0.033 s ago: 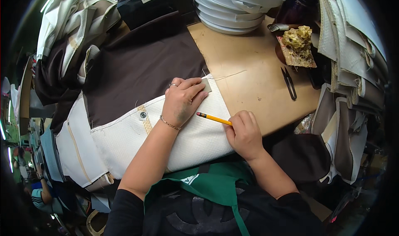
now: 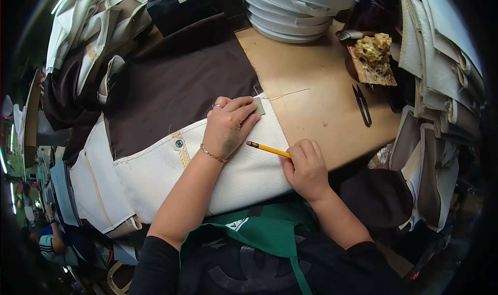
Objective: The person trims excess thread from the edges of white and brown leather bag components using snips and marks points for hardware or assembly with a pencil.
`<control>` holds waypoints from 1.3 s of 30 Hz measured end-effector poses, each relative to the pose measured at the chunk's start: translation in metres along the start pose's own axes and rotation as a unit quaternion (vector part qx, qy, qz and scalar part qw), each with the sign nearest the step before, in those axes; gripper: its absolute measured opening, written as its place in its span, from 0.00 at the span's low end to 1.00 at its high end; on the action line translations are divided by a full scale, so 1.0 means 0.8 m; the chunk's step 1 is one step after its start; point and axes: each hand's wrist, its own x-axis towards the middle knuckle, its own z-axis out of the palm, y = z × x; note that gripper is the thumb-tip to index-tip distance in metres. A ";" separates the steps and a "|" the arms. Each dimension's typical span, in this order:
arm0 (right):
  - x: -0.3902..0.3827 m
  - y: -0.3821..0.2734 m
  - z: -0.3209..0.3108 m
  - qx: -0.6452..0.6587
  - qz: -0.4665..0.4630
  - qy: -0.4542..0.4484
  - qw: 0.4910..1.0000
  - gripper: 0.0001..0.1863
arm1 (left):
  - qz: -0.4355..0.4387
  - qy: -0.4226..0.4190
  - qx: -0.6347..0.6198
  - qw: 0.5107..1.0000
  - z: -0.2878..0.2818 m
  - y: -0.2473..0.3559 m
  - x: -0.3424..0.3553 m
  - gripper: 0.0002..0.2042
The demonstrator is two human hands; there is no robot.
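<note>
My left hand (image 2: 228, 126) is at the upper right corner of a white textured fabric panel (image 2: 244, 175), closed with fingertips and thumb on a small flat grey-beige square piece (image 2: 259, 106) lying there. Part of the square is hidden under the fingers. In my right hand (image 2: 306, 168), closed near the panel's right edge, is a yellow pencil (image 2: 270, 149); its pink eraser end points toward my left wrist and its tip is out of sight. Dark brown cloth (image 2: 181, 82) joins the white panel along a stitched seam. Beside the seam sits a round metal snap (image 2: 179, 144).
Black thread snips (image 2: 361, 105) lie on the tan tabletop (image 2: 295, 72) at the right, below a yellowish lumpy mass (image 2: 373, 51). Stacked white plastic rounds (image 2: 290, 15) stand at the back. Fabric piles (image 2: 436, 66) hang at the right; more fabric (image 2: 98, 25) is heaped far left.
</note>
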 end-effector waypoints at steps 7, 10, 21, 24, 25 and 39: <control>0.001 0.000 -0.002 0.005 0.013 -0.012 1.000 0.10 | -0.006 -0.007 0.003 1.000 0.001 -0.001 0.004 0.09; 0.000 0.002 -0.001 0.003 0.012 -0.009 1.000 0.09 | -0.009 -0.011 0.009 1.000 0.003 -0.002 0.004 0.09; 0.001 0.000 -0.001 0.010 0.015 -0.004 1.000 0.09 | -0.010 -0.014 0.024 1.000 0.005 0.000 0.005 0.09; 0.003 0.003 -0.005 0.033 0.025 -0.017 0.999 0.09 | -0.010 -0.016 0.038 0.999 0.005 0.001 0.006 0.10; 0.006 0.004 -0.008 0.104 0.074 -0.018 0.992 0.09 | -0.011 -0.014 0.043 0.999 0.005 0.002 0.005 0.10; 0.148 0.054 0.072 0.486 0.228 0.032 0.843 0.18 | -0.004 -0.015 0.067 0.998 0.005 0.005 0.008 0.10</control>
